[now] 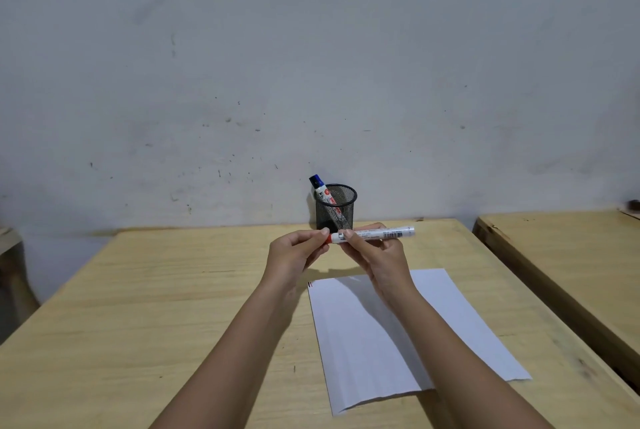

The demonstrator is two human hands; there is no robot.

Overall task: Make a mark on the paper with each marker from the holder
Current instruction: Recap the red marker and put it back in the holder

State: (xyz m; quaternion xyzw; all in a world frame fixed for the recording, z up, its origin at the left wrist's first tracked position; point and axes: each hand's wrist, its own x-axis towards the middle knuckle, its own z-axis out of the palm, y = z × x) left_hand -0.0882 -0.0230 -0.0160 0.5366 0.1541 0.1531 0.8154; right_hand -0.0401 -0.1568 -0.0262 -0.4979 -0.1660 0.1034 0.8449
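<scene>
Both hands (294, 255) (377, 255) grip one marker (372, 234) — above the paper (398, 335).

Pale wooden worktop (173, 290) with visible grain, second wooden table (571, 255) just beside it on the right, scuffed grey-white wall (311, 65) behind, edge of another furniture piece (10, 255) at far left

Wood table (173, 290) w/ paper (398, 342), mesh holder (335, 209)

I counted two markers: red marker (372, 234) between my hands, blue marker (321, 189) in one mesh holder (341, 212) behind them. One paper (408, 335) below hands.
</scene>
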